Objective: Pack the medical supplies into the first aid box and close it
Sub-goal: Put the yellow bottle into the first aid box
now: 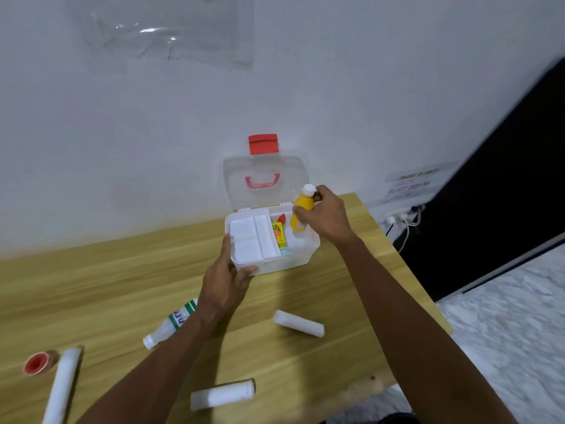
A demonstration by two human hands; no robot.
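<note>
Right hand (324,214) grips yellow plastic bottle with white cap (301,214), upright over right compartment of open white plastic first aid box (301,258) on wooden table (91,286). Left hand (226,281) clasps box's front-left corner, fingers curled round rim.

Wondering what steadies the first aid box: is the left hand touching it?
Touching. In the head view the left hand grips the first aid box at its near corner, thumb on its side; the right hand holds a yellow bottle.

white wall (122,133) | wooden table (91,286) | speckled floor (504,332)
</note>
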